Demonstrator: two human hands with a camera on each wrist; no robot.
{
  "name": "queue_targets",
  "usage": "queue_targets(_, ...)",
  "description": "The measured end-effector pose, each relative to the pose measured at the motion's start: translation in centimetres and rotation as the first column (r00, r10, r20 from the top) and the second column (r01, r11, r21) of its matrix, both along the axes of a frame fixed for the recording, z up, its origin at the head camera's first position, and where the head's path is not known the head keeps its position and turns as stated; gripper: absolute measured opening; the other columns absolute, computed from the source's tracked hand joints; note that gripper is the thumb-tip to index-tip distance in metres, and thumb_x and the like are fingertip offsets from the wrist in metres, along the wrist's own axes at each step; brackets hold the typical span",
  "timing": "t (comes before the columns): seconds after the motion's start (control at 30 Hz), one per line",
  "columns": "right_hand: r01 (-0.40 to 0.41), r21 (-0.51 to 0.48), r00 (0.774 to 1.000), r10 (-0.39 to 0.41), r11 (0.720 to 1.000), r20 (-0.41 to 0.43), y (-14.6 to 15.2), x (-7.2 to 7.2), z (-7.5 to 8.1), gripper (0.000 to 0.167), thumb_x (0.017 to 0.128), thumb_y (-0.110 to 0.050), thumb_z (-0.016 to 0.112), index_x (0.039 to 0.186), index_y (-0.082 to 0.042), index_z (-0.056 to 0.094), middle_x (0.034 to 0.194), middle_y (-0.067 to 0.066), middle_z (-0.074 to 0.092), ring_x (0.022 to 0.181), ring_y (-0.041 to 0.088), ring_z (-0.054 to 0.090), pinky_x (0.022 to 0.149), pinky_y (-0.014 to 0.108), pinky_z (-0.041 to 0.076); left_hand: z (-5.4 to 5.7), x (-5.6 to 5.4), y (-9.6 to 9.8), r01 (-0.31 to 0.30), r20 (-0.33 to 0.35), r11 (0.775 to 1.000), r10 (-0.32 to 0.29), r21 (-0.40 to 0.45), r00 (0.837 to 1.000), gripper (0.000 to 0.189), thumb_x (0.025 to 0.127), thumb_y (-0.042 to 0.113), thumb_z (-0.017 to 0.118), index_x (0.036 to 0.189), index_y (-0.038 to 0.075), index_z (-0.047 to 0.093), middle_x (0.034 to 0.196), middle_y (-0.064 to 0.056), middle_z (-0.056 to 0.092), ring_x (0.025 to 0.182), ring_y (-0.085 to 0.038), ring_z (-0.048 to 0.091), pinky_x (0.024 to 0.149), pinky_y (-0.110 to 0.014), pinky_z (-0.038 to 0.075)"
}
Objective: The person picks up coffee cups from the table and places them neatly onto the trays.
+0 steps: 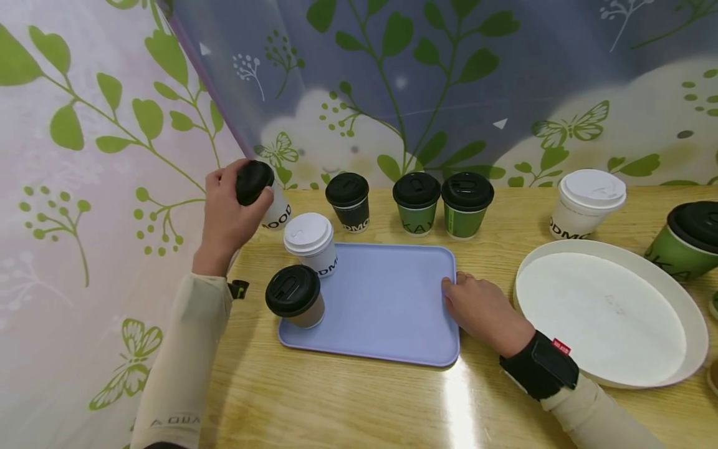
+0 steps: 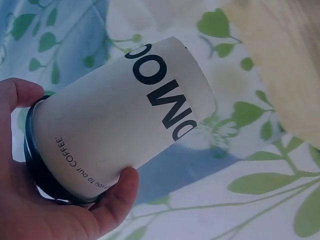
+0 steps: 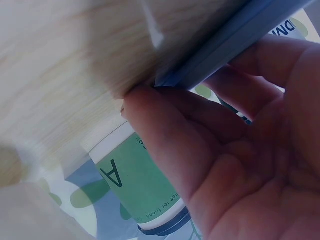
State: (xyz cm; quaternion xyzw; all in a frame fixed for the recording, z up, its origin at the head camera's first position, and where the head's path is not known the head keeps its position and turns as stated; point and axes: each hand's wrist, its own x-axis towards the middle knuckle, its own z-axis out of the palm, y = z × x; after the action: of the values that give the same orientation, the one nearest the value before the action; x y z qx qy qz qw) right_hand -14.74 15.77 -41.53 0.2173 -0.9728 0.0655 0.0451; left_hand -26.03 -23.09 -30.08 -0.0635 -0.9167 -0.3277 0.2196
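Observation:
My left hand grips a white paper cup with a black lid from above, at the back left by the wall. In the left wrist view, thumb and fingers lie around the lid end and the cup appears tilted. My right hand pinches the right rim of a lavender tray, its thumb over the edge. On the tray's left side stand a white-lidded white cup and a brown cup with a black lid.
Behind the tray stand a black cup and two green cups, all black-lidded. To the right lies a round white tray, with a white-lidded cup behind it and a green cup beside it. Patterned cloth borders the table.

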Motion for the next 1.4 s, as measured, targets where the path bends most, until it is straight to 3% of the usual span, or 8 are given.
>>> queue_targets(0.33, -0.008, -0.002, 1.0, 0.008, 1.0, -0.001, 0.0, -0.1, -0.2, 0.016, 0.098, -0.008, 0.066, 0.109, 0.005, 0.069, 0.082, 0.019, 0.06, 0.063, 0.027, 0.06, 0.051, 0.04, 0.051, 1.9, 1.4, 1.6, 0.031, -0.138, 0.999, -0.028, 0.016, 0.99, 0.061, 0.094, 0.042, 0.065, 0.149, 0.018, 0.052, 0.141, -0.023, 0.039, 0.115, -0.038, 0.051, 0.097, -0.057, 0.048)
queue_targets(0.6, -0.001, -0.004, 1.0, 0.001, 1.0, 0.0, 0.1, -0.2, -0.2, 0.015, 0.098, -0.007, 0.064, 0.107, 0.005, 0.069, 0.079, 0.018, 0.058, 0.062, 0.026, 0.058, 0.051, 0.039, 0.05, 3.1, 2.6, 2.5, 0.061, -0.247, 0.998, -0.052, 0.028, 0.968, 0.059, 0.092, 0.037, 0.066, 0.148, 0.021, 0.055, 0.139, -0.023, 0.041, 0.113, -0.035, 0.051, 0.095, -0.054, 0.046)
queue_targets(0.83, -0.003, -0.007, 1.0, 0.003, 1.0, -0.005, 0.0, -0.2, -0.2, 0.014, 0.099, -0.007, 0.064, 0.106, 0.004, 0.069, 0.079, 0.017, 0.057, 0.062, 0.026, 0.058, 0.05, 0.04, 0.049, 3.8, 3.9, 4.2, 0.155, -0.322, 0.988, -0.142, 0.015, 0.936, 0.06, 0.089, 0.036, 0.066, 0.146, 0.019, 0.057, 0.134, -0.022, 0.045, 0.111, -0.028, 0.048, 0.088, -0.049, 0.044)
queue_targets(0.97, -0.005, -0.009, 1.0, 0.004, 1.0, -0.014, 0.1, -0.1, -0.3, 0.012, 0.098, -0.006, 0.064, 0.103, 0.003, 0.068, 0.079, 0.017, 0.057, 0.062, 0.027, 0.059, 0.05, 0.041, 0.049, 4.1, 4.5, 5.3, 0.211, -0.325, 0.977, -0.201, -0.005, 0.924, 0.061, 0.089, 0.037, 0.065, 0.146, 0.018, 0.058, 0.133, -0.023, 0.046, 0.111, -0.028, 0.049, 0.087, -0.049, 0.044)
queue_targets(1.17, -0.004, -0.013, 1.0, 0.004, 1.0, -0.016, 0.1, -0.1, -0.3, 0.012, 0.098, -0.006, 0.064, 0.104, 0.003, 0.068, 0.079, 0.017, 0.058, 0.062, 0.028, 0.06, 0.05, 0.041, 0.049, 4.4, 5.1, 6.4, 0.267, -0.289, 0.963, -0.268, -0.045, 0.919, 0.059, 0.09, 0.037, 0.066, 0.145, 0.016, 0.058, 0.132, -0.023, 0.048, 0.113, -0.031, 0.049, 0.091, -0.049, 0.044)
queue_targets(1.4, -0.008, -0.019, 1.0, 0.007, 1.0, -0.024, 0.1, -0.1, -0.3, 0.011, 0.098, -0.006, 0.064, 0.103, 0.003, 0.068, 0.077, 0.017, 0.057, 0.061, 0.027, 0.059, 0.049, 0.04, 0.048, 4.3, 5.1, 7.5, 0.305, -0.181, 0.947, -0.32, -0.107, 0.93, 0.062, 0.092, 0.039, 0.066, 0.149, 0.019, 0.054, 0.136, -0.021, 0.047, 0.113, -0.033, 0.052, 0.093, -0.051, 0.046)
